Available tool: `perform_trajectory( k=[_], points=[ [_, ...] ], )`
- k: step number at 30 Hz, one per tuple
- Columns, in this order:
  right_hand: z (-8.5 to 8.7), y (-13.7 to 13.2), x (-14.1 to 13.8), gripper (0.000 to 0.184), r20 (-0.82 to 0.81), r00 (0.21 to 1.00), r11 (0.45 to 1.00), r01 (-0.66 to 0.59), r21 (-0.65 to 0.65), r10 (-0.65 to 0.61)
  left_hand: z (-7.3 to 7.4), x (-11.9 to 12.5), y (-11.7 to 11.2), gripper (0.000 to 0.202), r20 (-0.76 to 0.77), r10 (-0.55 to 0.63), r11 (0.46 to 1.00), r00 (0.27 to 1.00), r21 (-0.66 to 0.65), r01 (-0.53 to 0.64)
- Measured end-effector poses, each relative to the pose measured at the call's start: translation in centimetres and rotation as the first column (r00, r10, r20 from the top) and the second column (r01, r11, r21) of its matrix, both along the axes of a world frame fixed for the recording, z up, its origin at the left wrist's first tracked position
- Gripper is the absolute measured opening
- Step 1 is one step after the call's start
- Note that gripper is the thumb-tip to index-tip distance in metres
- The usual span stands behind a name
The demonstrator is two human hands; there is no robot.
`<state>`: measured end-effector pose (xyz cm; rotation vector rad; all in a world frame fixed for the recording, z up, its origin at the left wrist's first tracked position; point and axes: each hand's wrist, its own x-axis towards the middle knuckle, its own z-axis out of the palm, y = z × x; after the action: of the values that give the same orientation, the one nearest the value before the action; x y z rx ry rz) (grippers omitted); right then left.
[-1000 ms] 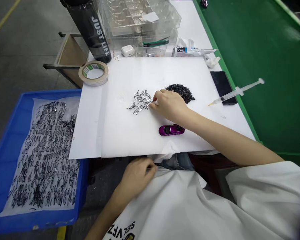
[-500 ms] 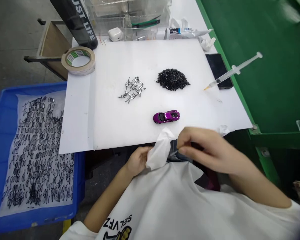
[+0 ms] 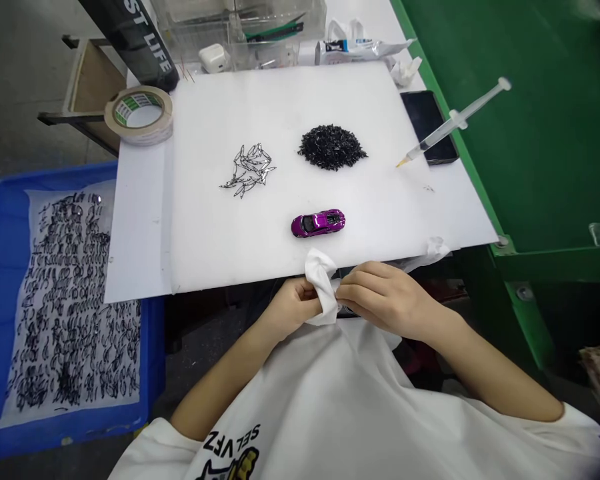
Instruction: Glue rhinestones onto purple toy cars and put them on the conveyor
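Both hands meet below the near edge of the white sheet point(image 3: 280, 100). My left hand point(image 3: 290, 308) is closed on a white cloth point(image 3: 323, 283). My right hand point(image 3: 383, 298) pinches against the cloth from the right; what its fingers hold is hidden. Just above the hands, a purple toy car point(image 3: 318, 223) lies on the sheet. Farther back sit a small cluster of clear, black-edged parts point(image 3: 249, 169) and a heap of black parts point(image 3: 332, 147).
A blue bin point(image 3: 3, 200) at the left holds a sheet covered with several dark parts. A tape roll point(image 3: 138, 115), a black bottle point(image 3: 130, 37), clear trays point(image 3: 240, 23), a phone point(image 3: 427, 127) and a syringe point(image 3: 450, 123) ring the sheet. A green surface point(image 3: 530, 133) lies to the right.
My right hand left the cluster of clear parts and came back to my lap. My left hand raised the white cloth, and both hands now meet on it.
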<state>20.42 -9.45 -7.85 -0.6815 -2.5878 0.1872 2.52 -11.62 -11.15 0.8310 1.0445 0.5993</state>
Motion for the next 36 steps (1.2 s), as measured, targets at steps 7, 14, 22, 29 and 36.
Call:
perform_trajectory(
  k=[7,14,22,29,36],
  points=[
    [-0.8,0.3,0.0,0.012,0.031,0.999,0.998,-0.044,0.042,0.043,0.1,0.5,0.1,0.009,0.021,0.071,0.997,0.997,-0.008,-0.071],
    [1.6,1.2,2.9,0.014,-0.154,0.977,0.984,0.131,-0.118,-0.148,0.7,-0.6,-0.2,0.012,-0.088,-0.024,0.999,0.996,-0.027,0.022],
    [2.3,3.5,2.2,0.024,-0.395,0.855,0.936,0.260,-0.235,-0.337,7.4,-6.0,1.8,0.021,-0.729,-0.167,0.711,0.664,0.377,0.593],
    [2.4,6.2,-1.1,0.005,-0.336,0.787,0.723,0.193,-0.663,-0.517,6.2,-3.2,8.0,0.025,-0.827,0.199,0.510,0.526,0.545,0.665],
    [1.3,7.3,-1.8,0.015,-0.241,0.771,0.466,0.081,-0.881,-0.590,6.1,-3.9,8.2,0.023,-0.747,0.167,0.687,0.644,0.557,0.467]
  ],
)
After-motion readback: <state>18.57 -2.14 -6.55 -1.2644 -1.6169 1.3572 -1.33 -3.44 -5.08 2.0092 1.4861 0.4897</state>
